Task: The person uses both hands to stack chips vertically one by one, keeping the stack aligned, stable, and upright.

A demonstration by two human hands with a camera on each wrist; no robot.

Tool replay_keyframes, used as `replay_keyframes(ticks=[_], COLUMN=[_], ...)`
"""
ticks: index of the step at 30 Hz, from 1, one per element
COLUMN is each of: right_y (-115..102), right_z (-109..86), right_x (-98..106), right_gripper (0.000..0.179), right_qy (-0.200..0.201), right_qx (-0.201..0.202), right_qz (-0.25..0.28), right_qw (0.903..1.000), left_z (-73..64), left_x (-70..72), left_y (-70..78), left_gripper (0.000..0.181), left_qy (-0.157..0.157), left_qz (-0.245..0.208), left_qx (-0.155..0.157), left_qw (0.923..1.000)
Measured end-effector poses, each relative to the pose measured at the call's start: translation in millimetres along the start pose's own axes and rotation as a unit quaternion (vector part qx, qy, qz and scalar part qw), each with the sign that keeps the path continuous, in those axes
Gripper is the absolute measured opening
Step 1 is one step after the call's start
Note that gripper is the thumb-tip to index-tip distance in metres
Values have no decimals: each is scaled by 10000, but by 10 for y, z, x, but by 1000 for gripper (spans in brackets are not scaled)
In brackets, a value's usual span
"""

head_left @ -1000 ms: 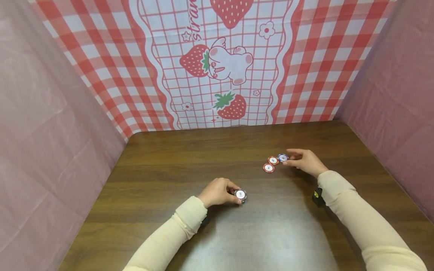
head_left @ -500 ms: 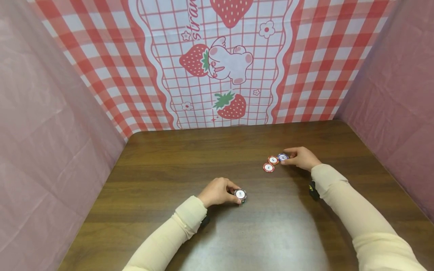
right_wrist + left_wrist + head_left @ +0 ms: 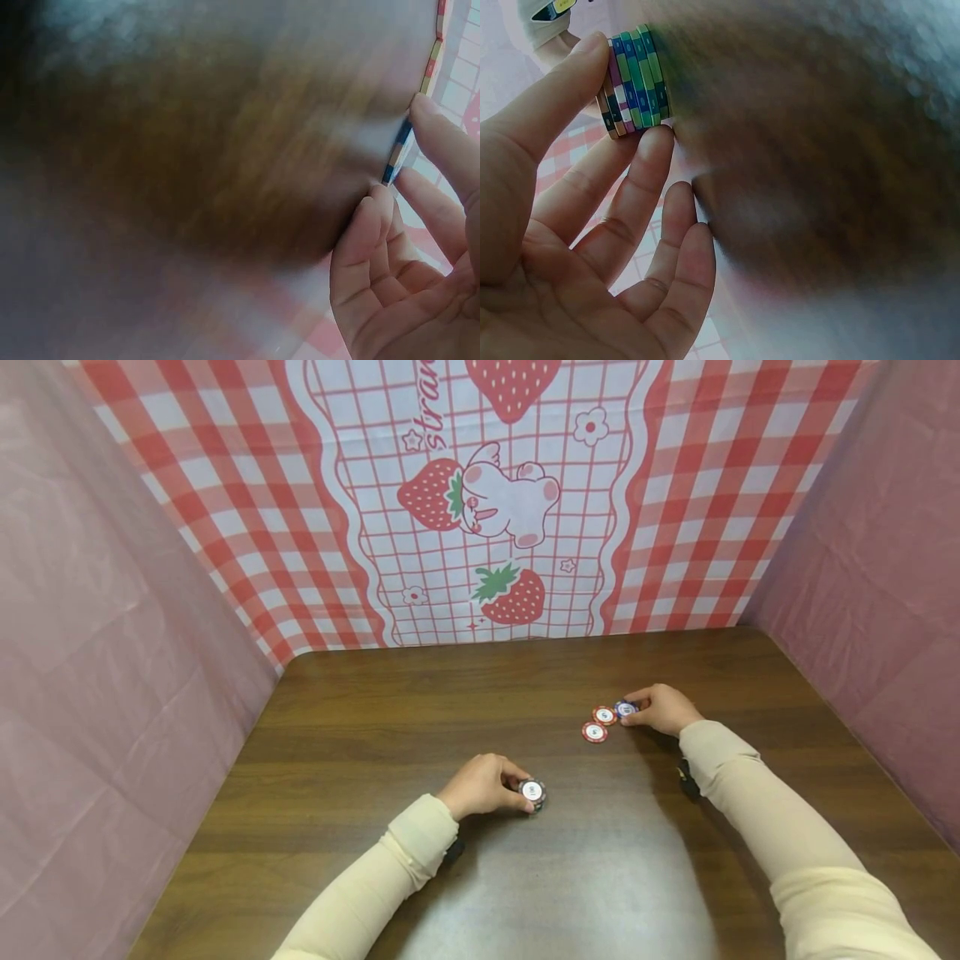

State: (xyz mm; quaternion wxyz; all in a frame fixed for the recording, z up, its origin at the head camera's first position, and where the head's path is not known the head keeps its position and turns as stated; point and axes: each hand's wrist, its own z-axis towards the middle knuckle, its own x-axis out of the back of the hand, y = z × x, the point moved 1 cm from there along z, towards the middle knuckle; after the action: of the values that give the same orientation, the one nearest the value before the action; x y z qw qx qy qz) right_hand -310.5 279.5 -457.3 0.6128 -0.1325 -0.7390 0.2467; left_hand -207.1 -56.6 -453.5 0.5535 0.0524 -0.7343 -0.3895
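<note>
My left hand (image 3: 483,785) pinches a short stack of poker chips (image 3: 532,791) between thumb and fingers, near the middle of the table. Seen edge-on in the left wrist view, the stack (image 3: 636,79) has green, blue, purple and tan layers. Farther back on the right, my right hand (image 3: 663,708) pinches a blue poker chip (image 3: 625,709) lying flat, thumb and forefinger at its rim. An orange-red poker chip (image 3: 604,715) lies against the blue one's left side. Just in front of that is a red poker chip (image 3: 595,732).
The brown wooden table (image 3: 360,727) fills the space below the hands. A checked strawberry cloth (image 3: 517,527) hangs along its back edge. Pink curtains (image 3: 112,652) close off both sides.
My right hand has moved left, and its thumb and forefinger have come in around the blue poker chip. The left hand and its stack have stayed in place.
</note>
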Motion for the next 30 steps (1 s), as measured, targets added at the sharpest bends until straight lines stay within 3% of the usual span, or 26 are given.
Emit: replay_keyframes(ticks=[19, 30], right_y=[-60, -54], right_z=[-65, -150], right_x=[13, 55], right_gripper=[38, 40], right_qy=[280, 403], right_qx=[275, 221], right_qz=[-320, -16], right_qw=[9987, 9989], left_z=[-3, -7], left_x=[5, 7], left_y=[7, 9], left_gripper=[39, 38], left_qy=[-12, -6], left_qz=[-9, 34], left_qx=[45, 0], left_qw=[10000, 10000])
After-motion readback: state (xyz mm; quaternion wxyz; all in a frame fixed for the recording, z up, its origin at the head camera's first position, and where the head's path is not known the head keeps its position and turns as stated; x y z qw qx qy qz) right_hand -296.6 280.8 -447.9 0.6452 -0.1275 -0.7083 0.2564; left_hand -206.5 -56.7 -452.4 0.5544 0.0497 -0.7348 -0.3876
